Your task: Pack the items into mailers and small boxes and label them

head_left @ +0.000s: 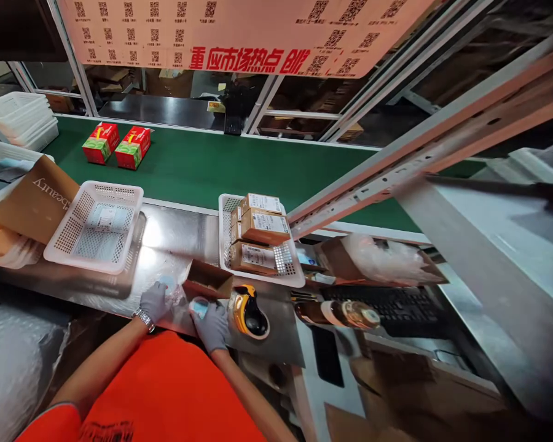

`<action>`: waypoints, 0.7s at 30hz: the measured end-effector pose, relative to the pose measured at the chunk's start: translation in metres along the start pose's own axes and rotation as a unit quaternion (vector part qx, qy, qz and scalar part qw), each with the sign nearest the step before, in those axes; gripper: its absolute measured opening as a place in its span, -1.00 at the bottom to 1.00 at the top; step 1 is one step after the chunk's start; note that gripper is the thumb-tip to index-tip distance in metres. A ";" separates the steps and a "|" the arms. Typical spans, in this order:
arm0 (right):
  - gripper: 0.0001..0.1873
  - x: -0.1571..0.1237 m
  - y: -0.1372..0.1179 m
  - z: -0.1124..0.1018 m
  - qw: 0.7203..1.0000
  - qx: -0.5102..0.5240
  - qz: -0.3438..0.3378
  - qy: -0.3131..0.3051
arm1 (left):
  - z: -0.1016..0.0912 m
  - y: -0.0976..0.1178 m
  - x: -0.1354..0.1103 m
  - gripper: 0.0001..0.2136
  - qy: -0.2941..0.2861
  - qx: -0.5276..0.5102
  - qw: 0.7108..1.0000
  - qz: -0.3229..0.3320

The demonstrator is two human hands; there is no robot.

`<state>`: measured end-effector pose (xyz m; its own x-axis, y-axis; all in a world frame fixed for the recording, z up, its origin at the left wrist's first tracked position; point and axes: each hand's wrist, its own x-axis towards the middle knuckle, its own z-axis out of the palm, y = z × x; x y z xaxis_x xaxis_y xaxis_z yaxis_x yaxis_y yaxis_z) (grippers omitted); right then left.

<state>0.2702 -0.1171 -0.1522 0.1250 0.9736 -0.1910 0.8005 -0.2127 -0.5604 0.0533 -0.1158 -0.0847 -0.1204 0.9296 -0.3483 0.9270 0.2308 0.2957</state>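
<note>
My left hand [153, 301], in a grey glove with a metal watch at the wrist, is closed on crinkled clear plastic wrap [177, 299] over the steel bench. Something pale blue shows by its fingertips, too blurred to name. In my right hand [212, 326], also gloved, is a small pale-blue and white item [200, 306], gripped between thumb and fingers. Just beyond both hands stands an open brown cardboard box [207, 280]. To the right of my right hand lies a yellow and black tape dispenser [249, 313] with a roll of tape.
A white basket [58, 250] with labelled packets stands left; another [299, 279] holds several small labelled cartons. Behind runs a green conveyor belt [188, 161] carrying two red-green boxes [133, 147]. Rightward are a slanted metal post [364, 178], bottles [336, 313], a phone [327, 355] and a keyboard [410, 310].
</note>
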 end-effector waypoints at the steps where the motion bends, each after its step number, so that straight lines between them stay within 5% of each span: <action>1: -0.34 0.000 0.005 -0.002 0.999 -0.040 0.018 -0.005 | 0.001 0.000 -0.002 -0.63 -0.005 -0.001 1.000 -0.004; 5: -0.26 0.005 0.017 -0.004 0.998 -0.007 0.054 -0.043 | 0.007 0.001 -0.008 -0.74 -0.028 0.012 0.999 -0.013; 8: -0.47 0.005 0.023 -0.004 0.987 0.133 0.067 -0.054 | 0.009 0.002 -0.011 -0.73 -0.032 0.030 0.999 -0.017; 11: -0.72 -0.002 0.023 0.000 0.935 0.299 0.079 -0.171 | 0.008 0.006 -0.013 -0.72 -0.031 0.044 0.998 -0.012; 15: -0.78 -0.002 0.005 0.011 0.854 0.396 0.137 -0.309 | 0.004 0.011 -0.015 -0.73 -0.042 0.066 0.997 0.002; 21: -0.65 0.014 -0.026 0.032 0.807 0.494 0.191 -0.260 | 0.007 0.002 -0.022 -0.71 -0.039 0.068 0.997 0.010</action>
<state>0.2325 -0.1010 -0.1667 -0.2164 0.7096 -0.6706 -0.1296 -0.7017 -0.7006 0.0606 -0.1376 -0.0825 -0.0781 0.9073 -0.4132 0.9692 0.1661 0.1815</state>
